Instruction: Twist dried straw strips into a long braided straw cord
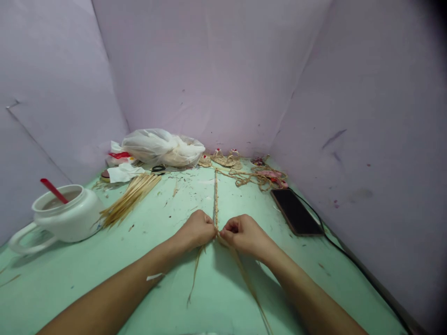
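Observation:
A thin braided straw rope runs away from me down the middle of the green table. My left hand and my right hand meet at its near end, both with fingers pinched shut on the straw. Loose straw strands trail from under my hands toward me. One strand hangs left, the others go right.
A bundle of straw stalks lies at left beside a white pot with a red spoon. A plastic bag, small woven straw sandals and tangled rope sit at the back. A dark phone with a cable lies at right.

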`<control>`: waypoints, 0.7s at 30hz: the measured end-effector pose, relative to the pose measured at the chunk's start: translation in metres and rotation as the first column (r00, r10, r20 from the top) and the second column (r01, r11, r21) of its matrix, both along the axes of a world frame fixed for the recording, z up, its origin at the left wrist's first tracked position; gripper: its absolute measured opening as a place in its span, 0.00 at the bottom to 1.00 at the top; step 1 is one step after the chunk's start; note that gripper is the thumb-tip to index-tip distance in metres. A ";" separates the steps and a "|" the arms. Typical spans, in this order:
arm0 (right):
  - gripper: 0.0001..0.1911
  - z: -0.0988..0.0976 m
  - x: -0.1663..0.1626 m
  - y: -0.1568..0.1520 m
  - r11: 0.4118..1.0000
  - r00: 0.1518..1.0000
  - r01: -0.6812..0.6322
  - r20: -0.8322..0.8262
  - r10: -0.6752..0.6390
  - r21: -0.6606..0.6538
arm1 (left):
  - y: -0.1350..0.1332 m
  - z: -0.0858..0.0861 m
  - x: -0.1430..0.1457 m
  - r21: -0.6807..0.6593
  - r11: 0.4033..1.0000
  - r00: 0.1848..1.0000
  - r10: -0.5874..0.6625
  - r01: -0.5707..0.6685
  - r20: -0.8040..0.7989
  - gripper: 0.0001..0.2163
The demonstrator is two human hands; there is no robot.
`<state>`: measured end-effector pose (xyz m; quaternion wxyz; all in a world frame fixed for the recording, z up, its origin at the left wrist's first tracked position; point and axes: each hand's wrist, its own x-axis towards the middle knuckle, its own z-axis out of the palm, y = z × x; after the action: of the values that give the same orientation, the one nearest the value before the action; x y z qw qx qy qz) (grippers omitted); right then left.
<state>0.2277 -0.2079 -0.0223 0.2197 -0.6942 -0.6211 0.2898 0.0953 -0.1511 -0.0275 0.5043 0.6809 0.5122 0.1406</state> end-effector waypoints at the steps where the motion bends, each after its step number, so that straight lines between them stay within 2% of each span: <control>1: 0.10 0.000 -0.002 -0.001 1.000 0.999 -0.031 -0.025 0.031 -0.003 | -0.001 0.002 0.000 -0.037 0.999 1.000 0.010 -0.009 0.022 0.07; 3: 0.08 0.001 -0.009 -0.006 0.994 0.995 -0.102 -0.014 0.103 0.048 | -0.003 0.007 0.000 -0.120 0.993 0.997 0.031 -0.022 0.075 0.08; 7: 0.10 0.004 -0.021 -0.015 0.957 0.970 -0.208 0.166 0.177 0.200 | -0.004 0.013 -0.002 -0.223 0.975 0.983 0.061 -0.020 0.176 0.06; 10: 0.09 0.005 -0.015 -0.013 0.961 0.974 -0.217 0.104 0.201 0.170 | 0.000 0.012 -0.005 -0.251 0.968 0.980 0.031 0.020 0.198 0.03; 12: 0.11 0.006 -0.005 -0.005 0.984 0.992 -0.118 -0.035 0.123 0.136 | 0.004 0.011 -0.008 -0.254 0.966 0.977 0.002 0.054 0.213 0.02; 14: 0.13 0.006 0.004 0.003 0.986 0.972 0.085 -0.228 -0.051 0.141 | 0.007 0.010 -0.009 -0.261 0.962 0.971 -0.011 0.075 0.239 0.02; 16: 0.10 0.007 0.007 0.009 0.968 0.860 0.245 -0.473 -0.189 0.059 | 0.008 0.009 -0.011 -0.269 0.960 0.968 -0.007 0.077 0.252 0.02; 17: 0.08 0.007 0.006 0.010 0.970 0.780 0.240 -0.589 -0.210 -0.029 | 0.008 0.010 -0.011 -0.270 0.960 0.967 -0.007 0.078 0.256 0.02; 19: 0.07 0.006 0.000 0.010 0.977 0.628 0.077 -0.751 -0.204 -0.201 | 0.007 0.010 -0.011 -0.261 0.962 0.965 -0.011 0.081 0.261 0.02; 21: 0.06 0.004 -0.008 0.007 0.965 0.572 -0.049 -0.799 -0.183 -0.257 | 0.006 0.010 -0.011 -0.247 0.965 0.964 -0.021 0.090 0.266 0.02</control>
<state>0.2198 -0.2009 -0.0181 0.4027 -0.5271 -0.3806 0.6443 0.0844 -0.1455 -0.0179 0.6551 0.5995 0.4357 0.1472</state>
